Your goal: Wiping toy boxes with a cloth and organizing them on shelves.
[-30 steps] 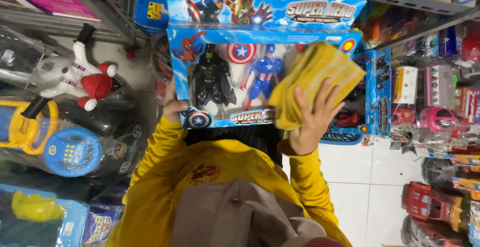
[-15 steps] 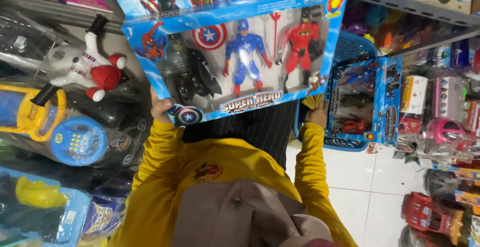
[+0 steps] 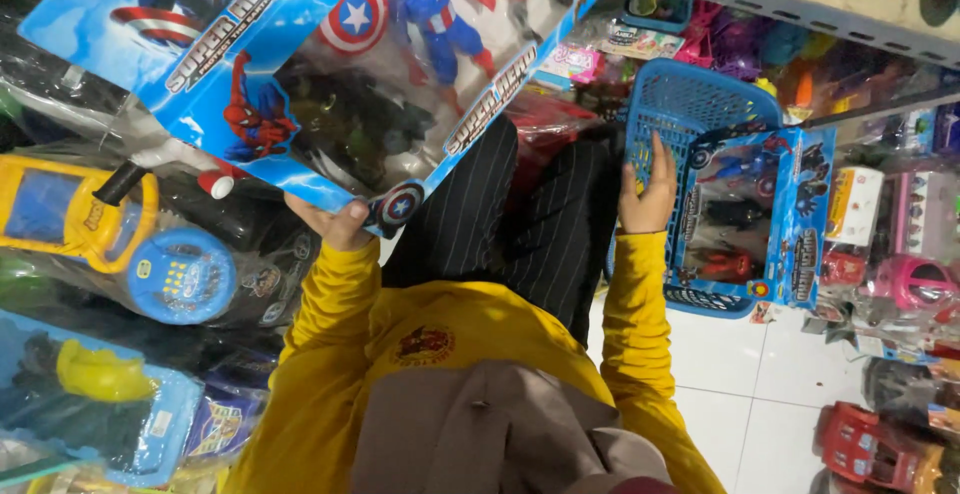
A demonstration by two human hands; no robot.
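Toy box (image 3: 330, 64) tilts, long axis rising rightward, left hand (image 3: 335, 222) holding its lower corner; right hand (image 3: 648, 194) spread.

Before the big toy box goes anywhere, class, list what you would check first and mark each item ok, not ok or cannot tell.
1. Left hand grips the blue action-figure box at its lower edge: ok.
2. Box held level: not ok, it is tilted.
3. Right hand free of the box: ok, it rests on the blue basket.
4. Basket has room: cannot tell; a smaller figure box stands in it.
5. Box window intact: cannot tell, glare.
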